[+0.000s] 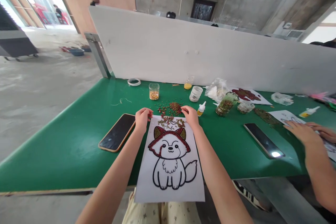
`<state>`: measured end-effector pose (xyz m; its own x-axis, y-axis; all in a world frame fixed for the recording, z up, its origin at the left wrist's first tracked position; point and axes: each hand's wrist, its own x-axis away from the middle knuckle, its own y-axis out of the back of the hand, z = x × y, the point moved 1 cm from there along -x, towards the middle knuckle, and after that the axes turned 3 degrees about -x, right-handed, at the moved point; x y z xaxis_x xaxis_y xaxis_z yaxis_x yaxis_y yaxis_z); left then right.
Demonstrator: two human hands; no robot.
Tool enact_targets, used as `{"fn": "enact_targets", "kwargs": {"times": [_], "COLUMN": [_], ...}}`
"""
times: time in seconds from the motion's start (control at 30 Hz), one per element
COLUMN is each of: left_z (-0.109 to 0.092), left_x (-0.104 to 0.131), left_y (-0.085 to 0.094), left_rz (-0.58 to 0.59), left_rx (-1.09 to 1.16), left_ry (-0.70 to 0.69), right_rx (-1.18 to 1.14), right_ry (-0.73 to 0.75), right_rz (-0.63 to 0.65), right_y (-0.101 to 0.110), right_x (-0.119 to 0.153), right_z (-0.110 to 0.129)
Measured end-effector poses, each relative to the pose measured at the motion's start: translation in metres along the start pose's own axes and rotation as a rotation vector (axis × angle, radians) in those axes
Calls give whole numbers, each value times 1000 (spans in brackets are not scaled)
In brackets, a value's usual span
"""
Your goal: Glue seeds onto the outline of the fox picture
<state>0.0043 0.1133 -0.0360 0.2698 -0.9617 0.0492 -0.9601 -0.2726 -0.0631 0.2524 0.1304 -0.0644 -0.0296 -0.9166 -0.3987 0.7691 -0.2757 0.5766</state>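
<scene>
A sheet of paper with a fox drawing (170,171) hangs slightly over the table's near edge. Dark red and green beans fill the fox's ears and the band over its head; a short red row runs down one cheek. Loose beans (175,107) lie in a heap just beyond the sheet, and more are scattered over its top. My left hand (143,118) is closed by the sheet's upper left corner. At the heap's right side, my right hand (191,116) has its fingertips pinched together; anything between them is too small to make out.
Left of the sheet lies a phone (117,133). Behind are a cup of yellow kernels (154,92), a clear jar (196,93), a glue bottle (201,108) and a tipped jar of green beans (226,105). Another person's hands (301,131) work at right, near a lit phone (263,140).
</scene>
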Motion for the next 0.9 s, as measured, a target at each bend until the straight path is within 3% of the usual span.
{"fn": "enact_targets", "kwargs": {"times": [0.3,0.47,0.7,0.9], "left_z": [-2,-1,-3,-2], "left_x": [3,3,5,6], "left_y": [-2,-2,-4,-5], "left_rz": [-102,-79,-74,-42], "left_rx": [-46,-95,-73,-78], "left_ry": [-217,-221,-243,-273], "right_rx": [-159,75,300,327], "right_ry": [-77,2,79,50], "right_rz": [-68,-62,94,115], "right_y": [0,4,3,5], "right_x": [-1,0,4,4], "right_z": [-8,0,16,17]}}
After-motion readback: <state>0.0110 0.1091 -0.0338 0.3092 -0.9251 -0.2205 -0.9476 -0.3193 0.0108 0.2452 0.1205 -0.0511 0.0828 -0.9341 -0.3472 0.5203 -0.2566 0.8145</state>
